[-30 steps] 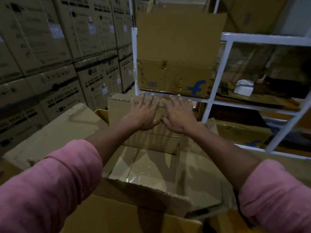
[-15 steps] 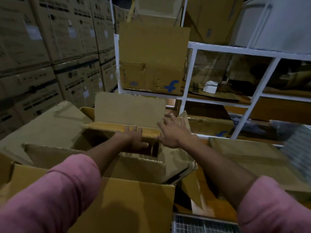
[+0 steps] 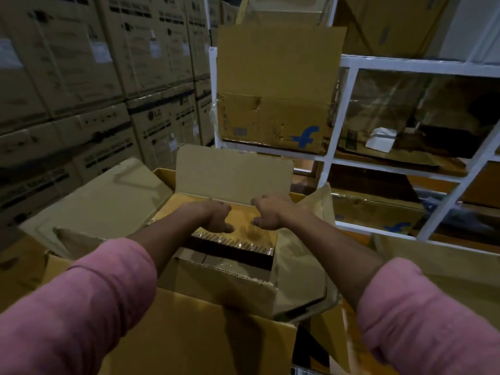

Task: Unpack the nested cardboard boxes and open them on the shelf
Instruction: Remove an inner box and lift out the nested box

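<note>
A large yellow-brown outer box (image 3: 189, 336) stands right in front of me. Nested in it is a brown inner box (image 3: 232, 285) with a torn corrugated front edge and an upright back flap (image 3: 232, 171). A yellow flap (image 3: 240, 239) with a taped edge lies folded across its opening. My left hand (image 3: 213, 215) and my right hand (image 3: 273, 212) rest side by side on top of this flap with fingers curled, holding nothing. Beyond stands the white shelf frame (image 3: 349, 109), with an opened box bearing a blue logo (image 3: 270, 117) on it.
Stacked printed cartons (image 3: 81, 63) form a wall on the left. A bent cardboard sheet (image 3: 102, 201) leans at the left of the boxes, and another cardboard piece (image 3: 446, 269) lies at the right. A small white item (image 3: 381, 139) sits on the shelf among plastic-wrapped cardboard.
Both hands have come down from the upright back flap onto the yellow flap, which has folded further across the inner box. My view has tilted down towards the boxes.
</note>
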`<state>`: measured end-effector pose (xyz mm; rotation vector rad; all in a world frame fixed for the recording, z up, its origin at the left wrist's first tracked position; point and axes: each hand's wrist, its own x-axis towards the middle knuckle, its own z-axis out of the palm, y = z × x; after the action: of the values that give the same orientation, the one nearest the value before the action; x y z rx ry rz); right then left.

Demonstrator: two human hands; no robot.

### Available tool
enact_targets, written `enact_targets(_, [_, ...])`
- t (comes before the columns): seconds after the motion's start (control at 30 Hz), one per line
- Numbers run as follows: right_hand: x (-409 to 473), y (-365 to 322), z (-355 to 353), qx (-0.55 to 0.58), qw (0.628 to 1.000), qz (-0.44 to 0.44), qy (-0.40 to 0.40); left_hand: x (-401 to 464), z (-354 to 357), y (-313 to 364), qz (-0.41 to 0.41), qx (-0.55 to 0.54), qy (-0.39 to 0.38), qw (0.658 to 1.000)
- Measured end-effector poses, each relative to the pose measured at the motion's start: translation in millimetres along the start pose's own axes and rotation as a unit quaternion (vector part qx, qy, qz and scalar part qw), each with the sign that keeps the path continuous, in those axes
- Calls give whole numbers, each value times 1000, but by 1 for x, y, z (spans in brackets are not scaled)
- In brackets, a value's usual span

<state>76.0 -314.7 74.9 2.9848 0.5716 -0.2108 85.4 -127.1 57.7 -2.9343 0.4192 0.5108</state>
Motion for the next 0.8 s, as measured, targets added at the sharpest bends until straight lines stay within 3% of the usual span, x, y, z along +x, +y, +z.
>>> enact_targets(0.1, [20, -9, 9, 31, 999, -11, -40, 4, 0, -8, -15, -2, -29, 999])
enact_targets(0.33, [45, -53, 77, 128, 960, -10, -251, 20, 15, -40, -28, 12, -86, 996])
enact_targets(0.47, [44, -73, 109, 101, 936, -7, -338, 31, 20, -60, -19, 8, -105, 994])
enact_targets(0.57, [51, -74, 118, 117, 947, -6, -300, 34, 12, -71, -21, -8, -143, 989])
enact_targets(0.7, [71, -66, 92, 199, 964, 18, -176, 41, -6, -83, -43, -69, -271, 959])
enact_targets(0.8, [87, -56, 67, 186, 981, 38, -34, 52, -10, -88, -8, -52, -205, 977])
